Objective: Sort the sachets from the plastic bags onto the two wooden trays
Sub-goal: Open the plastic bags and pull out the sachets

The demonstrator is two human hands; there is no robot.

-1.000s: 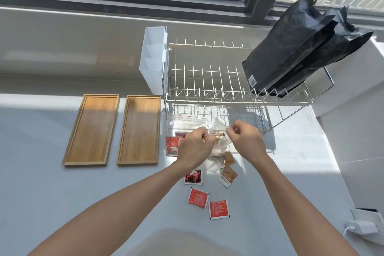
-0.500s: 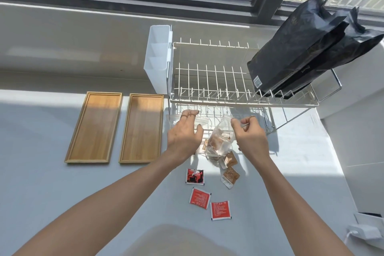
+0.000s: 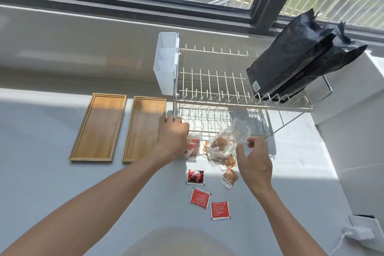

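While the right hand (image 3: pixel 254 164) pinches the clear bag of brown sachets (image 3: pixel 223 144) before the dish rack (image 3: pixel 239 106), the left hand (image 3: pixel 173 137) lies flat, fingers loosely spread, on the red-sachet bag (image 3: pixel 193 147).

- Two bare arms are seen, one on each side.
- No sleeves are worn over the parts of the arms that are seen.
- The left hand (image 3: pixel 173 136) is bare, and no glove is worn on it.
- A thin ring is seen on one finger of the left hand.
- The right hand (image 3: pixel 254 164) is bare too, with no glove.
- No watch or band is worn on either wrist.
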